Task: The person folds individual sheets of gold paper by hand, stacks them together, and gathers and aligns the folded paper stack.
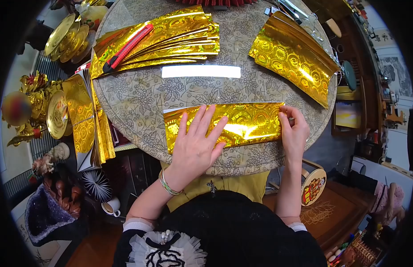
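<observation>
A folded strip of shiny gold foil paper [248, 124] with a swirl pattern lies across the near part of the round table; a thin white edge shows along its top left. Flat on its left half rests my left hand [195, 144], fingers spread. At the right end, my right hand [295, 129] pinches the paper's edge between thumb and fingers. Beyond my left hand is a fanned stack of gold foil paper [179, 38], with a red utility knife [128, 48] on top. Another gold foil stack [293, 60] lies at the far right.
The round table [126, 107] has a floral cover under a clear sheet. More gold sheets [84, 118] hang past its left edge, near gold plates [59, 113]. A white mug [110, 207] stands lower left. A wooden chair [313, 187] is at right. Another person [388, 200] sits farther right.
</observation>
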Available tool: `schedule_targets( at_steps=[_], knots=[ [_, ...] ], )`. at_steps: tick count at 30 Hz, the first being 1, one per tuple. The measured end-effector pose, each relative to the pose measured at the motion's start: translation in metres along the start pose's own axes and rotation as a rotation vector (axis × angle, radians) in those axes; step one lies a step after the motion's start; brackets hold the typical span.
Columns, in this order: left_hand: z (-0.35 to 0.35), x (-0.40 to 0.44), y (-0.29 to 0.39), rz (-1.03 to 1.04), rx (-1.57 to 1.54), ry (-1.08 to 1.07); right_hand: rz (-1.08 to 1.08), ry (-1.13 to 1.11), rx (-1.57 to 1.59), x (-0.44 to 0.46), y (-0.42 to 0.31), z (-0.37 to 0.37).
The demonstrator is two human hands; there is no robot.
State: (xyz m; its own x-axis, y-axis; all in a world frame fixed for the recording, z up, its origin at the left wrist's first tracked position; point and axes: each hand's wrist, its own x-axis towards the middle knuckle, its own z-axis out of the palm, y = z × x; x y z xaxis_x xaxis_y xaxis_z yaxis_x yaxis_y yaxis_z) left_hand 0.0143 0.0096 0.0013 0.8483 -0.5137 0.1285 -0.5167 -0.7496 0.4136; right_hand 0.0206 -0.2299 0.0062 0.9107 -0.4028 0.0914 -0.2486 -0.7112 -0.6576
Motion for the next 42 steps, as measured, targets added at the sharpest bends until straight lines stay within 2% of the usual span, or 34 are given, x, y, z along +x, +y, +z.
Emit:
schedule_targets(
  at_steps=[10, 32, 35, 37, 38, 39, 40, 41, 42],
  knots=[
    [-0.001, 0.004, -0.001, 0.037, 0.07, -0.1, 0.01, -0.02, 0.042, 0.002, 0.002, -0.002],
    [0.003, 0.002, 0.0, 0.019, 0.13, -0.085, -0.048, 0.025, 0.006, 0.003, 0.003, -0.002],
    [0.004, 0.0, 0.001, 0.036, 0.16, -0.065, -0.036, -0.03, 0.043, -0.001, 0.0, -0.007],
    [0.004, 0.0, 0.001, 0.045, 0.168, -0.051, -0.413, 0.355, -0.304, -0.01, -0.013, -0.014],
    [0.004, 0.0, 0.001, 0.047, 0.179, -0.043, -0.54, 0.368, -0.297, -0.02, -0.023, -0.015],
    [0.005, 0.0, 0.001, 0.047, 0.18, -0.039, -0.729, 0.269, -0.287, -0.033, -0.029, -0.013],
    [0.006, -0.001, 0.001, 0.053, 0.181, -0.039, -0.844, 0.054, -0.222, -0.053, -0.034, -0.005],
    [0.007, -0.002, 0.001, 0.068, 0.186, -0.042, -0.924, -0.185, -0.143, -0.072, -0.04, 0.004],
    [0.009, -0.002, 0.0, 0.075, 0.206, -0.026, -0.925, -0.296, -0.165, -0.085, -0.037, 0.014]
  ],
)
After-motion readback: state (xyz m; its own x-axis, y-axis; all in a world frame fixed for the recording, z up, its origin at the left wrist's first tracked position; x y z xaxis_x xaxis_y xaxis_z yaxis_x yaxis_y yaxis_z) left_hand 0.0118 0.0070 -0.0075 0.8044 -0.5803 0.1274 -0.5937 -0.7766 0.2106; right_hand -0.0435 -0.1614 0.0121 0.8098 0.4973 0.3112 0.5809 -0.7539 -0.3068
